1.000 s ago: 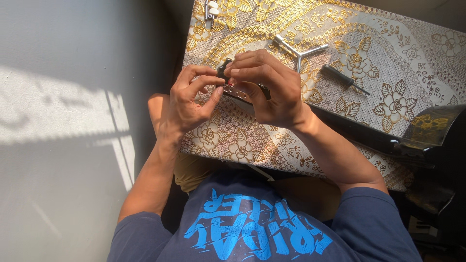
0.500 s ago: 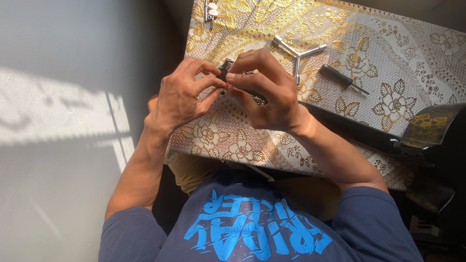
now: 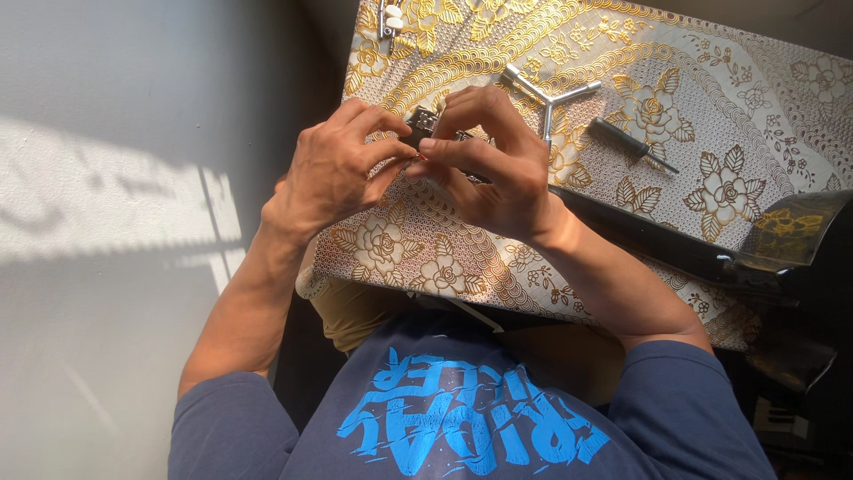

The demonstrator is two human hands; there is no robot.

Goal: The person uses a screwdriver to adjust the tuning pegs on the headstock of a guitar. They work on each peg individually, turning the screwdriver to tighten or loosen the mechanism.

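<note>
My left hand [image 3: 342, 169] and my right hand [image 3: 493, 169] meet over the gold floral tablecloth [image 3: 622, 80]. Between their fingertips they pinch a small dark metal part [image 3: 424, 124], mostly hidden by the fingers. Both hands grip it, thumbs and forefingers touching near its lower edge. A three-armed metal wrench [image 3: 546, 93] lies just beyond my right hand. A dark-handled screwdriver [image 3: 633, 145] rests further right on the cloth.
A small metal piece with white tips [image 3: 389, 18] lies at the cloth's far left corner. A dark glossy curved panel [image 3: 711, 253] runs along the table's near right edge. Sunlit white floor [image 3: 107, 204] lies to the left.
My hands have shifted slightly on the small part; the left fingers have curled in closer to the right thumb. The tools on the cloth have not moved.
</note>
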